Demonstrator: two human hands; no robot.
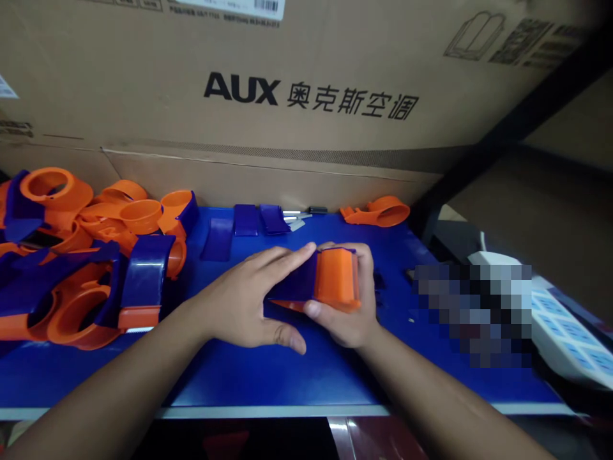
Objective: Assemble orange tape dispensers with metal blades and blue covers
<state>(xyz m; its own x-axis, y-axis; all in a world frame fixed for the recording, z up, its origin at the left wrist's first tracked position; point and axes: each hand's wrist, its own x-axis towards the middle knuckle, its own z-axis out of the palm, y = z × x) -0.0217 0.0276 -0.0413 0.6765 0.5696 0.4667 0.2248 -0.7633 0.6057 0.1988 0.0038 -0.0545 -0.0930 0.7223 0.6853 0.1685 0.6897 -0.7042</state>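
Observation:
Above the middle of the blue tabletop, my right hand [357, 316] is wrapped around an orange and dark-blue packing tape dispenser [336, 276]. Its thumb presses the near edge while the fingers curl behind the orange part. My left hand [253, 297] lies against the dispenser's blue side, fingers stretched out and thumb held apart from it. Part of the dispenser is hidden by the hands. Behind them, loose blue plastic covers [246, 220] lie on the table, and a single orange dispenser frame [378, 211] rests at the back right.
Several orange and blue tape dispensers [86, 255] are heaped on the left. Pens [306, 212] lie at the back against a large cardboard box [249, 128]. To the right are a white power strip [550, 319], a blurred-out patch and a black metal post [479, 147].

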